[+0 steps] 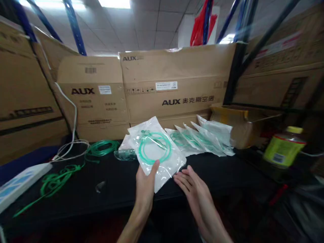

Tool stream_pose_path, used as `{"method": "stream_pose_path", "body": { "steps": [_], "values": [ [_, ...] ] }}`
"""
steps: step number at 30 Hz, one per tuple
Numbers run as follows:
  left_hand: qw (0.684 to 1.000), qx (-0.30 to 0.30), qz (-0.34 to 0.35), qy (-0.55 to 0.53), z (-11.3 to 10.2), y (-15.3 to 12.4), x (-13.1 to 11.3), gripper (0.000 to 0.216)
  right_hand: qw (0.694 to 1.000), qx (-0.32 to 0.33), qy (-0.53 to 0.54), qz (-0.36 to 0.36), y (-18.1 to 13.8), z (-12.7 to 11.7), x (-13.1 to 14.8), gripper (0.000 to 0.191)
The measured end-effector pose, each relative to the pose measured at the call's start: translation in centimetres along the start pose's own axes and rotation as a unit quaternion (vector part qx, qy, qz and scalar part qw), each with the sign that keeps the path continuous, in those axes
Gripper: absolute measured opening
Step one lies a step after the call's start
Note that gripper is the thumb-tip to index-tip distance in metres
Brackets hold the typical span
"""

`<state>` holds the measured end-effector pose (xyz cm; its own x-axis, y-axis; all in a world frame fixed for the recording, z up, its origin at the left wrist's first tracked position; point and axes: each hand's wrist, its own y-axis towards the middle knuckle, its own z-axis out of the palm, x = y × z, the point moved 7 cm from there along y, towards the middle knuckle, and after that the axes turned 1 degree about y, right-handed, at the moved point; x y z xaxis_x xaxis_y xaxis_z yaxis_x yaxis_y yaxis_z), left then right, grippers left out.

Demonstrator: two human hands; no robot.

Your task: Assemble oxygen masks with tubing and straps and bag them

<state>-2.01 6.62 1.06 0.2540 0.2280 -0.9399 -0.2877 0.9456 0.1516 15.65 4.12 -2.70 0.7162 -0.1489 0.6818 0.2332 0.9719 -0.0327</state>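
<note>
My left hand (145, 182) grips the lower edge of a clear-fronted pouch (174, 162), its thumb lying on the front. Coiled green tubing (165, 155) shows through the film of this pouch, which is held up and tilted above the black table. My right hand (193, 189) is beside the pouch's lower right corner, fingers stretched out and close together; whether the fingertips touch the pouch I cannot tell. Behind it, several similar pouches (199, 141) with green tubing lean in an overlapping row. Part of another white packet (124, 143) shows behind the held pouch.
On the left lie a green tubing coil (102, 148), a tangled green cord (57, 182), a white cable (75, 118) and a white power strip (22, 184). A yellow-capped bottle (285, 148) stands right, near an open carton (240, 125). Cardboard panels (149, 71) wall the back.
</note>
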Motion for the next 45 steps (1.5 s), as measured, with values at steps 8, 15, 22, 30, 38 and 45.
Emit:
{"method": "stream_pose_path", "body": {
  "steps": [8,15,22,30,38,45],
  "values": [
    [0.998,-0.006,-0.025,-0.052,-0.2,0.6,0.0,0.057,0.999,0.019,-0.022,0.038,-1.1,4.0,-0.5,0.072],
    [0.996,-0.001,-0.056,-0.072,0.3,0.3,0.1,0.051,0.997,0.077,-0.005,0.023,-1.0,5.3,0.1,0.056],
    [0.992,0.079,-0.093,-0.036,1.1,-0.2,0.0,0.057,0.999,0.025,0.04,-0.02,0.3,4.9,2.1,0.042],
    [0.983,0.17,-0.073,0.008,1.9,-0.6,-0.6,0.065,0.987,-0.027,0.067,-0.146,4.3,3.6,11.6,0.029],
    [0.968,0.234,-0.082,0.04,3.0,-0.8,0.4,0.059,0.98,-0.086,0.125,-0.127,11.9,1.0,18.8,0.056],
    [0.964,0.247,-0.078,0.051,3.0,-1.0,0.7,0.053,0.993,-0.079,0.087,-0.027,12.3,-1.1,16.4,0.061]
  ]
}}
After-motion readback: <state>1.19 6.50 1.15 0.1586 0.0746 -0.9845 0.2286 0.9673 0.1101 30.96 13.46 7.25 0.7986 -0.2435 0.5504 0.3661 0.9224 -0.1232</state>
